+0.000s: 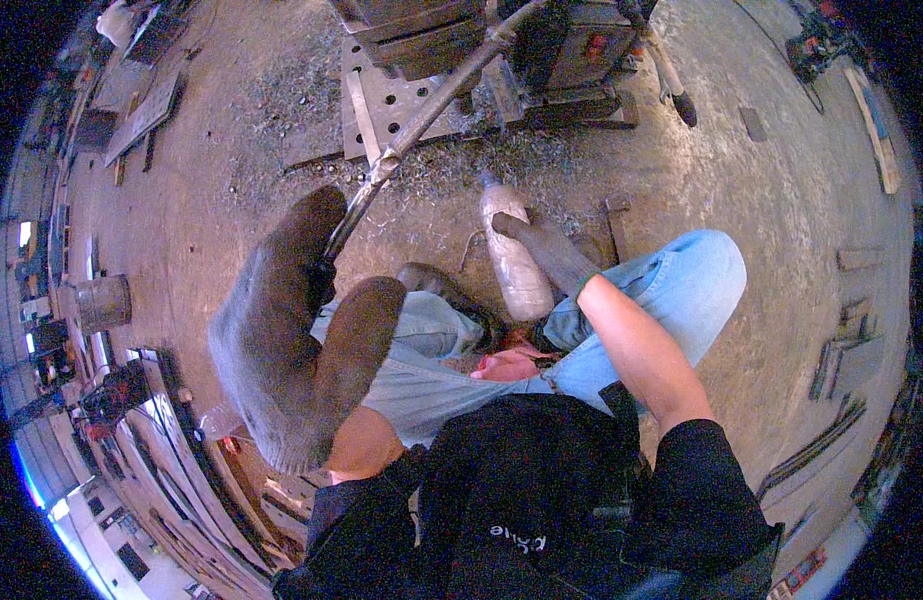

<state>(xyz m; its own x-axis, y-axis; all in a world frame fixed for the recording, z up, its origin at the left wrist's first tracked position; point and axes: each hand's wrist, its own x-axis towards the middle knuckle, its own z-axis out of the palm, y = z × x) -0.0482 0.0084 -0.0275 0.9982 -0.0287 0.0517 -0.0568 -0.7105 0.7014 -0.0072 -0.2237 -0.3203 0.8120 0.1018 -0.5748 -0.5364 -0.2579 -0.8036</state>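
The left grip, a hand in a thick grey knitted glove, fills much of the left-centre of the frame. Its fingers and thumb close around the lower end of a long metal rod, though the glove hides part of the contact. The rod slants from there to the top centre of the frame, its surface rough and uneven partway along.

The right grip, in a dark grey glove, is wrapped around the upper part of a cloudy, dusty bottle just right of the frame's centre. The bottle is tilted, its neck toward the top of the frame; whether its base touches the floor cannot be told.

Below the bottle, 2 legs in light blue jeans are bent wide, with dark boots and a reddish cloth between them. At the top centre, a metal plate with round holes lies beneath the rod, near 1 dark block. Metal shavings scatter over the floor around the plate. A barrel is at the left edge, and a pale plank at the upper right.
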